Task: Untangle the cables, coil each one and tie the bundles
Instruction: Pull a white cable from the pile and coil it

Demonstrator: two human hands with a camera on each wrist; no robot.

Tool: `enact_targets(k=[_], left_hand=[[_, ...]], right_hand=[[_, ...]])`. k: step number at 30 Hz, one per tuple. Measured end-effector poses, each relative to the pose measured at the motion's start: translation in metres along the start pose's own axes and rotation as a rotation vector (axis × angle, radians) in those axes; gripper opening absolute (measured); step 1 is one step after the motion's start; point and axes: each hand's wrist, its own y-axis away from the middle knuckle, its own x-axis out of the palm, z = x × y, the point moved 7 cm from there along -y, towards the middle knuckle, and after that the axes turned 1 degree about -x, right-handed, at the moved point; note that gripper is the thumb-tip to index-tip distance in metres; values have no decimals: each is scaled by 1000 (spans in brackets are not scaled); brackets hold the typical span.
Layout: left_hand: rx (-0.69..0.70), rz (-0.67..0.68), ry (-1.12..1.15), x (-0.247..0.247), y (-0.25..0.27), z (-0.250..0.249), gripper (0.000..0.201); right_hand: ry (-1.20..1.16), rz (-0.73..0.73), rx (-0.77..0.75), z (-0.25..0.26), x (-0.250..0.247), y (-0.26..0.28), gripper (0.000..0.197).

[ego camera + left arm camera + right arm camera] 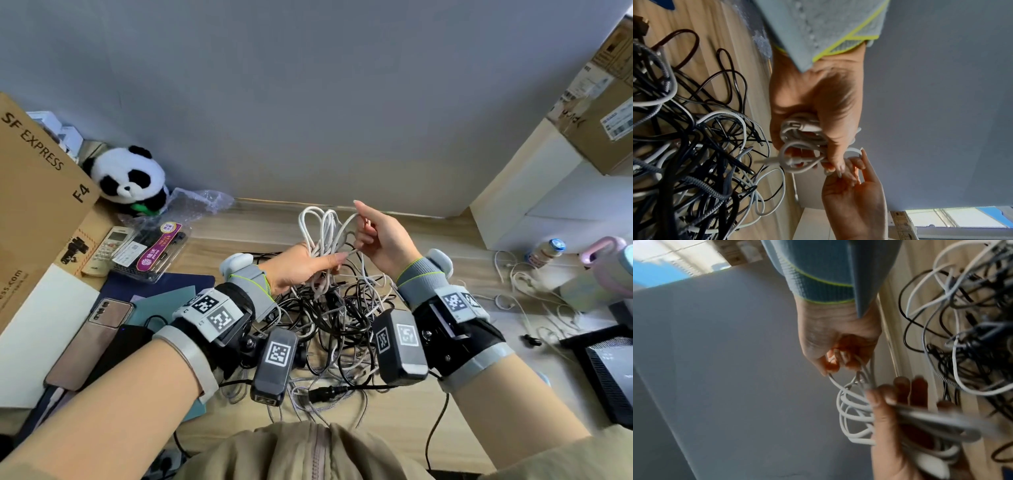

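A white cable coil (323,233) is held up above the tangle, its loops standing upward. My left hand (301,265) grips the coil's lower part, fingers curled round the strands (801,139). My right hand (373,236) pinches a strand of the same white cable (840,386) near the coil's top right, index finger raised. Below both hands a pile of tangled cables (335,325), black, white and braided grey, lies on the wooden table (411,411). In the right wrist view the coil's loops (853,418) hang between the two hands.
A cardboard box (37,192), panda plush (132,178), remote (109,250) and phone (92,339) sit at the left. More white cables (534,294), a small bottle (544,253), a pink jug (606,260) and a dark device (606,366) lie at the right. A wall (308,102) stands behind.
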Motion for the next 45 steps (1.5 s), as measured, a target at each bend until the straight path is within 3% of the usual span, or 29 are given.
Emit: enact_targets(k=[5, 8, 9, 11, 13, 14, 16, 20, 23, 29, 34, 40, 43, 45], left_hand=[[-101, 159, 179, 12, 4, 4, 19], [-86, 146, 220, 13, 3, 3, 17], [-82, 142, 240, 13, 2, 4, 17], [-97, 135, 261, 16, 1, 8, 18], [-134, 157, 232, 23, 1, 12, 18], [-149, 177, 197, 28, 1, 14, 19], [-169, 220, 102, 37, 0, 15, 23], [-228, 270, -93, 44, -3, 17, 27], [-310, 309, -197, 48, -5, 22, 27], [-342, 400, -31, 56, -7, 24, 32], [-307, 419, 59, 65, -16, 21, 28], [-335, 506, 30, 98, -27, 20, 32], [-295, 451, -93, 108, -39, 26, 24], [-277, 391, -142, 114, -48, 30, 21]], right_hand=[[140, -130, -119, 0, -17, -3, 30], [313, -190, -32, -16, -25, -4, 31], [331, -164, 48, -26, -25, -3, 42], [251, 26, 186, -42, -11, 1, 62], [96, 224, 205, -45, 8, 7, 75], [29, 255, 189, -41, 13, 8, 74], [-24, 256, 150, -35, 17, 9, 64], [127, 270, 17, -30, 18, 6, 39], [156, 203, -38, -31, 13, 4, 22], [-212, 277, -28, -30, 4, 13, 12], [-244, 46, 14, -31, -23, 11, 48], [-395, -71, 71, -35, -68, 11, 47], [-375, -171, 94, -45, -93, 11, 44], [-233, -218, 93, -51, -111, 12, 37]])
